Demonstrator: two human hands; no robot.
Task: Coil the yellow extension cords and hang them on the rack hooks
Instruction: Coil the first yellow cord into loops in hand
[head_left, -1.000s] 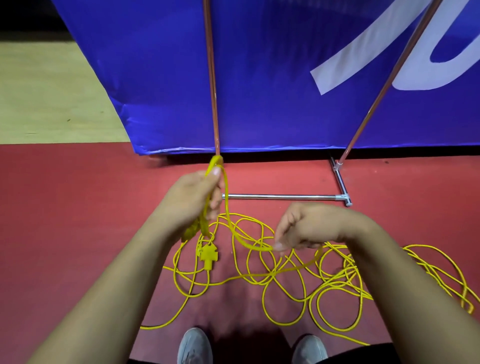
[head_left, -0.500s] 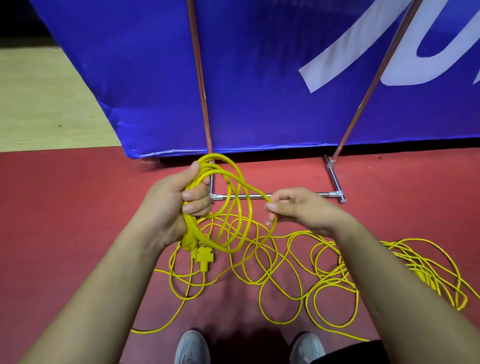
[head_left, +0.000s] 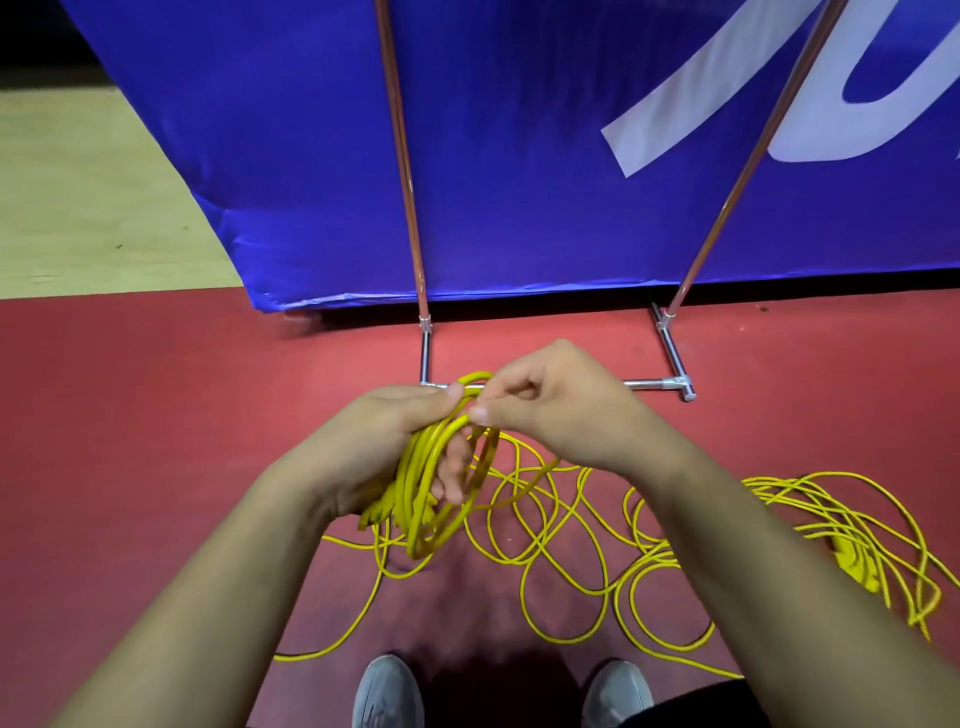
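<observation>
Blue banner (head_left: 519, 156): smooth, slightly glossy fabric sheet with large white lettering, creased at its lower left corner; fills the upper part of the view, its bottom edge just above the floor.

Red floor (head_left: 156, 415): matt, even surface underfoot. It meets a pale wooden floor (head_left: 78, 197) at a straight line on the left.

Rack (head_left: 402, 156): two thin copper-coloured metal uprights rising in front of the banner, joined at floor level to a chrome tubular base (head_left: 670, 358) with clamp fittings at the corners.

Yellow extension cord (head_left: 561, 545): thin round plastic-sheathed cable lying in loose, overlapping loops on the red floor, in front of the rack base. A denser heap lies at the far right (head_left: 852, 561) (whether it is a separate cord cannot be told).

Coil (head_left: 431, 493): several roughly round turns of the same cable, bunched and held upright above the floor.

Left hand (head_left: 384, 447): fingers curled through the coil, thumb over its top, gripping the gathered turns.

Right hand (head_left: 550, 405): thumb and forefinger pinching one strand at the top of the coil, the other fingers curled, touching the left thumb's tip.

Grey shoes (head_left: 387, 693): two toes at the bottom edge.
</observation>
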